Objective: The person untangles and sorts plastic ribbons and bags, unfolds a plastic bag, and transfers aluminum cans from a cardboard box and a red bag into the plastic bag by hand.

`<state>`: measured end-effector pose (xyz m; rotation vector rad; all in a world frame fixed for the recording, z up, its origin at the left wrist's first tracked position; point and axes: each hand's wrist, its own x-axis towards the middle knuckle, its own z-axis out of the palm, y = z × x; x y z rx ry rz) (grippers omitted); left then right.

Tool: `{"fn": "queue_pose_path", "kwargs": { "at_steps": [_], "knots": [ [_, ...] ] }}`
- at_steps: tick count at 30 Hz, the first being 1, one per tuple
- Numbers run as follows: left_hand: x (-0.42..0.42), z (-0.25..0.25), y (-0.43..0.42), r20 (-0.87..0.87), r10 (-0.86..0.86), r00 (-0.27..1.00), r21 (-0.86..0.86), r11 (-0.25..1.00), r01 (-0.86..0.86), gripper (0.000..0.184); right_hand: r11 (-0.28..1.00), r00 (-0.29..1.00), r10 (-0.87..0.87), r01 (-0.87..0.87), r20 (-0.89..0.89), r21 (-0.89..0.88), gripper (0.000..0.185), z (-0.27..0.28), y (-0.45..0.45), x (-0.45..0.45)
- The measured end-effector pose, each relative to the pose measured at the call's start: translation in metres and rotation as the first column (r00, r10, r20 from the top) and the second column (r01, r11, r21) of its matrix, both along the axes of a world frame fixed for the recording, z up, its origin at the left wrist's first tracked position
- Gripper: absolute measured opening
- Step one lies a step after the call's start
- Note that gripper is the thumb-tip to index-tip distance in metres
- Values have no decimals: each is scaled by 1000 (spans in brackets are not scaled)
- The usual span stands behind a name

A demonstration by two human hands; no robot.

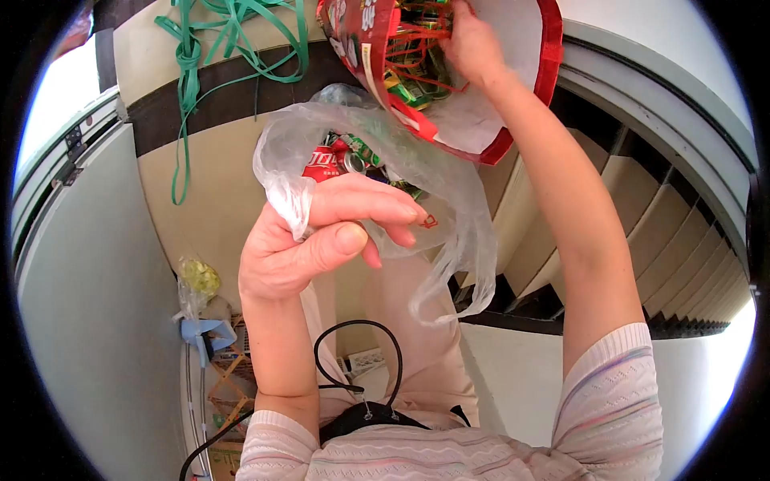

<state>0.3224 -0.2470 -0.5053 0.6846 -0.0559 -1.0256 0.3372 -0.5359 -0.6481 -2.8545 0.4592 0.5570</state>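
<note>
A clear plastic bag [473, 264] with crushed drink cans [325, 160] inside hangs in front of me. My left hand [309, 232] is closed on its bunched rim, the film caught between thumb and forefinger. Above it, a large red sack [365, 48] with a white lining lies tilted, its mouth facing me. Green and gold cans [413, 88] and red netting [409, 52] fill its inner left side. My right hand [475, 48] reaches into the sack's mouth, fingers curled at the netting strands. The fingertips are partly hidden.
Green strapping [241, 40] lies tangled at the upper left on a beige and dark floor. A grey door [88, 264] stands at left. Stair steps [634, 224] run along the right. A bagged yellow-green item [199, 276] and a blue clip-like object [208, 333] are lower left.
</note>
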Motion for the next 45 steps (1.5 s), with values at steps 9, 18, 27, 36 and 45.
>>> {"fn": "queue_pose_path", "kwargs": {
  "at_steps": [9,18,27,36,45],
  "knots": [
    [-4,-1,-2,-2,-23,1000,-8,1000,23,28,960,868,-204,268,-452,82,37,-35,-27,21],
    [-7,-2,-3,7,-5,1000,-5,1000,5,28,587,792,-535,598,-293,545,16,65,1,23],
    [-11,-3,-7,49,-13,999,-22,1000,14,29,0,570,-705,595,-422,804,30,242,-36,-137],
    [-15,-4,-14,81,-33,996,-43,998,37,29,-275,-37,-911,797,-410,538,17,306,-124,-319],
    [-16,-5,-14,113,-64,992,-52,996,70,28,27,58,-987,980,-152,198,43,190,-187,-276]
  ]
}}
